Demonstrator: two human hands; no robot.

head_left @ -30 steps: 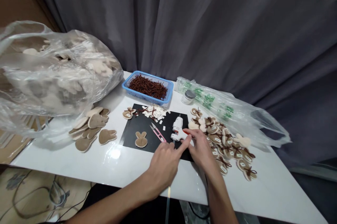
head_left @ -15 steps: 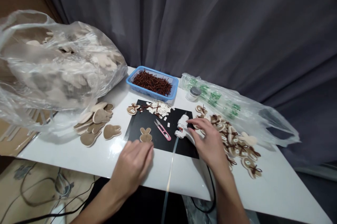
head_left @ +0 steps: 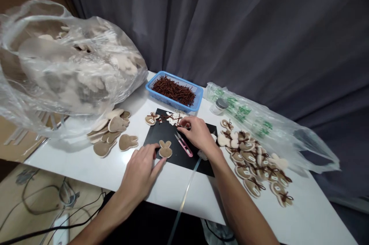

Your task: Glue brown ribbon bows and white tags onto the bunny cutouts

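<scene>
A brown bunny-shaped fabric piece (head_left: pixel 165 149) with a pale edge lies on the black mat (head_left: pixel 152 133). My left hand (head_left: pixel 140 170) rests beside it, thumb and forefinger apart at its left and lower edges. My right hand (head_left: pixel 197 131) reaches over the mat's far side, fingertips pinched among small white labels (head_left: pixel 173 117) and brown bows; what is between them is too small to tell. Below that hand lie pink-handled thread snips (head_left: pixel 184 146). The white glue gun (head_left: pixel 202 155) is mostly hidden behind my right wrist, its glue stick (head_left: pixel 187 191) trailing toward me.
A blue basket (head_left: pixel 198 101) of brown bows stands at the back. Loose bunny pieces (head_left: pixel 128 142) lie left, beside a large plastic bag (head_left: pixel 72 72). Bow-trimmed bunnies (head_left: pixel 248 156) are heaped right, near a grey-lidded jar (head_left: pixel 219 106) and a green-printed bag (head_left: pixel 288 133).
My right hand has left the glue gun and moved left and away to the labels and bows. My left hand's thumb and forefinger have spread beside the bunny piece. The view has shifted slightly.
</scene>
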